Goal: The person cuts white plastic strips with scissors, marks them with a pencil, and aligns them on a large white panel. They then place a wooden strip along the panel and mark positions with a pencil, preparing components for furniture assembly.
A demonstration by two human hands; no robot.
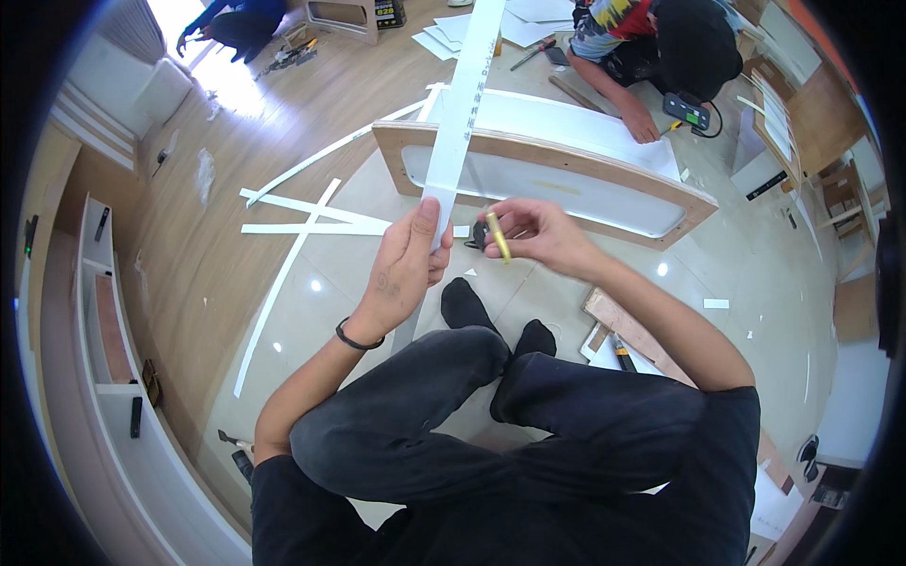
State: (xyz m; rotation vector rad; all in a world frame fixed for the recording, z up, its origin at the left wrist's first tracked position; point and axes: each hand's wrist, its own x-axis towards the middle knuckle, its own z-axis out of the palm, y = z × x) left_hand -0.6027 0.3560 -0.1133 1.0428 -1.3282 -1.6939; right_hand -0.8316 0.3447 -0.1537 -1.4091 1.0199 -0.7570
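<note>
My left hand (pixel 401 259) is closed around the lower end of a long white strip (pixel 460 123), thumb flat along its face. The strip rises away from me, tilted slightly right, with printed marks on it. Close to its right side, my right hand (pixel 543 236) pinches a slim, short yellow object (pixel 498 238); its exact kind is unclear. Against those fingertips shows a small dark item (pixel 478 236), and I cannot tell whether it is held or lies behind them. Past both hands, a wooden-edged white panel frame (pixel 557 179) stands on the floor.
Loose white strips (pixel 293 274) cross on the floor at left. Opposite me, a crouching person's hand (pixel 640 123) rests by the frame. A yellow-and-black cutter (pixel 623 354) lies beside my right knee. Low white shelving (pixel 123 377) lines the left; another person (pixel 241 28) crouches far left.
</note>
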